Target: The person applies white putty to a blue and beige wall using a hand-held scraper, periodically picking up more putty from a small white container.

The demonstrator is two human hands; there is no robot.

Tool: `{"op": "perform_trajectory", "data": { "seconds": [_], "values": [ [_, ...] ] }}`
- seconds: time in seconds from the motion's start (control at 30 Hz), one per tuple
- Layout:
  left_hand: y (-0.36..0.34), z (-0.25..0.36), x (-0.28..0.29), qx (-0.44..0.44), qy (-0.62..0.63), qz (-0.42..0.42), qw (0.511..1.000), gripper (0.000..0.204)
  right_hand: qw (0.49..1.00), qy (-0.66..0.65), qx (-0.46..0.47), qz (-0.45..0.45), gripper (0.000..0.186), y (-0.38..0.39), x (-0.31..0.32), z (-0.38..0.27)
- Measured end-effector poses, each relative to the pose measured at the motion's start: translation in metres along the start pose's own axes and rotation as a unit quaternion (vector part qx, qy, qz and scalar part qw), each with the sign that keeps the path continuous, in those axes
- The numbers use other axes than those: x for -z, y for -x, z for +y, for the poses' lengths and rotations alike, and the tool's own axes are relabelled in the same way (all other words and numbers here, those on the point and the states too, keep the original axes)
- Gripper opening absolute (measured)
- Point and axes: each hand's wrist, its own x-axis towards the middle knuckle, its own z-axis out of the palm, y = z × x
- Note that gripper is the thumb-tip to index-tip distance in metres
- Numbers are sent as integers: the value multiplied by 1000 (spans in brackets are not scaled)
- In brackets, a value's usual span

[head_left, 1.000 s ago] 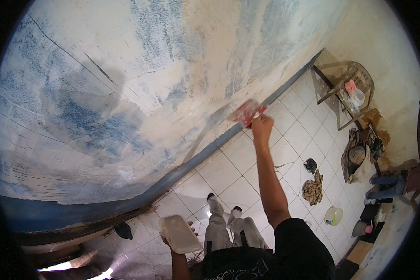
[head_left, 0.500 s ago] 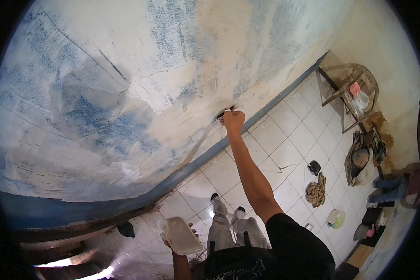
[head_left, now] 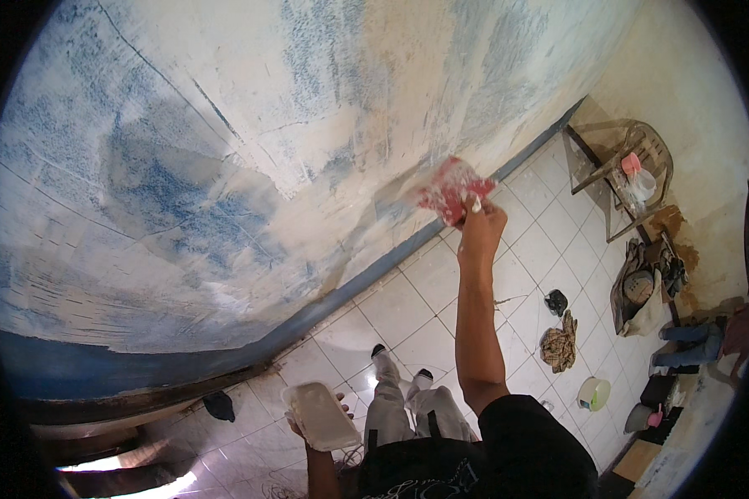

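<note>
Fingers (head_left: pixel 472 214) near blue-streaked wall (head_left: pixel 250 183), tiled floor (head_left: pixel 419 291)

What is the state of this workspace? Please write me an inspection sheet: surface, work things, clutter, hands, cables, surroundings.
Surface: wall patchy blue and off-white, with crack lines; blue band along its foot.
Work things: red flat tool, white-smeared and blurred; pale tray, roughly rectangular.
Clutter: dark bundle, brown cloth and round container on the tiled floor.
Hands: right hand grips the red flat tool near the wall, contact unclear; left hand holds the pale tray.
Cables: thin strands beside the pale tray; cannot tell whether cables.
Surroundings: chair bearing a pink container; another person at the right edge.
</note>
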Motion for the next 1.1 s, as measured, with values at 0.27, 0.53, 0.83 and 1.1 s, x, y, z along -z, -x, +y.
{"op": "perform_trajectory", "data": {
  "seconds": [0.27,0.53,0.83,1.1],
  "values": [
    [12,6,12,-9,-1,-19,1000,108,990,130,-56,-4,23,-22,42,232],
    [8,5,-8,-8,4,53,999,102,977,213,25,-17,23,-64,-22,191],
    [-7,5,7,22,-22,20,999,107,995,-54,-22,-77,21,-22,-38,-47],
    [-7,0,-7,15,-14,34,999,101,996,44,-59,-42,24,-7,32,69]
  ]
}}
